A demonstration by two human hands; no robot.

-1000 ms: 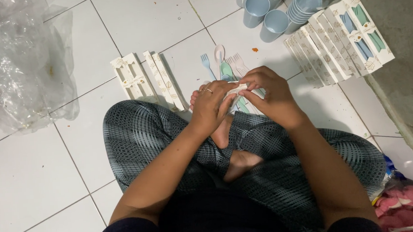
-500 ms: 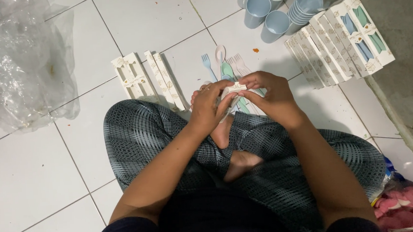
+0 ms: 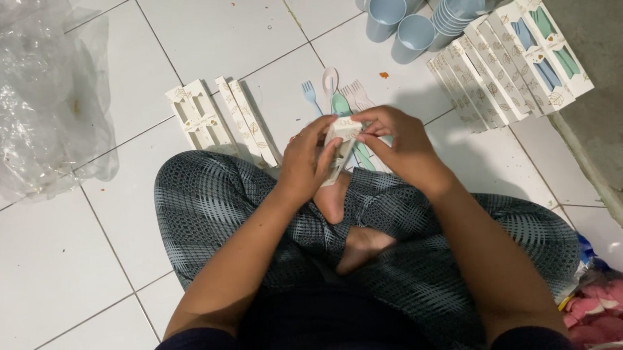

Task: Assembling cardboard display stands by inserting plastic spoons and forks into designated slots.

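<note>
I sit cross-legged on a white tiled floor. My left hand (image 3: 311, 164) and my right hand (image 3: 397, 143) together grip a narrow white cardboard box (image 3: 340, 145) above my feet. The left hand wraps its side, and the right hand's fingers pinch its top end. Just beyond my hands lie loose pastel plastic cutlery (image 3: 335, 96): a blue fork, a white spoon and a pinkish fork. Part of the cutlery is hidden behind my hands.
Flat empty white boxes (image 3: 213, 120) lie left of my hands. A row of filled boxes (image 3: 508, 59) stands at the right. Stacked pale blue cups (image 3: 417, 7) sit at the top. A crumpled clear plastic bag (image 3: 21, 93) lies far left. A grey concrete strip borders the right.
My hands have kept working the box's top end, with small finger shifts. Nothing else has moved.
</note>
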